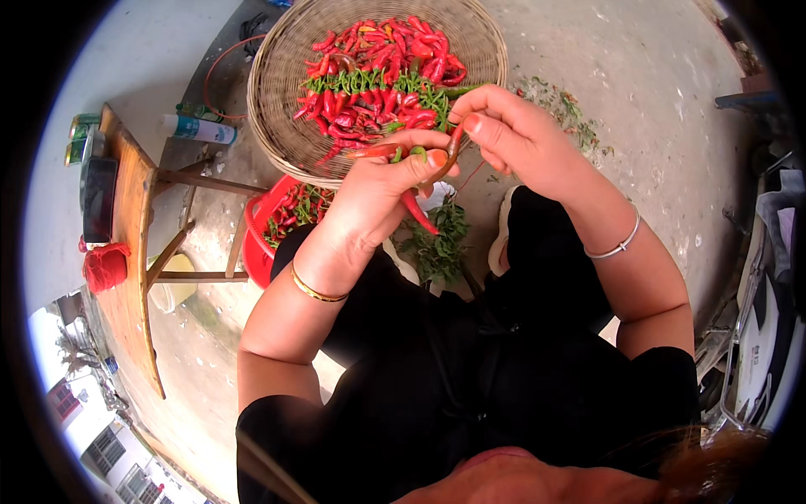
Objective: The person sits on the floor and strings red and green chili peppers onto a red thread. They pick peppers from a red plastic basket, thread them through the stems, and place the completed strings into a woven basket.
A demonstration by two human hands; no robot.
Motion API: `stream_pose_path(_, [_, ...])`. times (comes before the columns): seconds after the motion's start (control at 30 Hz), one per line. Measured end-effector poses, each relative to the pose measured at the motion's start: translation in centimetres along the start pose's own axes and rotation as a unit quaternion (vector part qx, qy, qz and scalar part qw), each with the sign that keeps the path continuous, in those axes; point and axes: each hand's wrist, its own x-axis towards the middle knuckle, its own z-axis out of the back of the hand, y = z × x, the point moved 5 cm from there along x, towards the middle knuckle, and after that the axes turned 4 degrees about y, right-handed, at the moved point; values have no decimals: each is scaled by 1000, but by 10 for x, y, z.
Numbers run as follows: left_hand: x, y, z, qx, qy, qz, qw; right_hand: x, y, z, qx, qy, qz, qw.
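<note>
Several chili peppers are held in my left hand (384, 183). A red chili (419, 213) hangs below its palm, and a brownish-red chili (452, 151) slants up past the thumb. My right hand (513, 135) is at this chili's upper tip, with thumb and index finger close together; what they pinch is too small to tell. A thin red thread (471, 176) runs down below the right fingers. Beyond both hands, a round wicker basket (277, 101) holds many red chilies (384, 53), with green stems (352, 82) lined up in a row across them.
Beside my left knee stands a red plastic basin (253, 242) of chilies and leaves. Leafy green stalks (441, 242) lie between my shoes. A wooden table (135, 183) is at left, with a spray can (200, 129) on the floor beyond. A motor scooter (752, 353) stands at right.
</note>
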Motion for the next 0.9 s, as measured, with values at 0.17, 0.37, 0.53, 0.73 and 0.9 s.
stream_pose_path(0.17, [-6, -3, 10, -82, -53, -24, 995, -2, -4, 2, -55, -7, -22, 998])
stream_pose_path(0.37, [-8, -6, 8, -62, -30, -36, 997, 0, 1, -3, -125, -51, 62, 989])
stream_pose_path(0.53, [-9, -5, 9, -75, -37, -41, 996, -2, 0, -2, -140, -61, 62, 986])
stream_pose_path(0.73, [-9, -3, 8, -81, -51, -46, 994, -3, 1, -2, -144, -61, 59, 986])
stream_pose_path(0.9, [-9, -3, 9, -54, -36, -42, 997, -4, 2, -2, -113, -58, 43, 991])
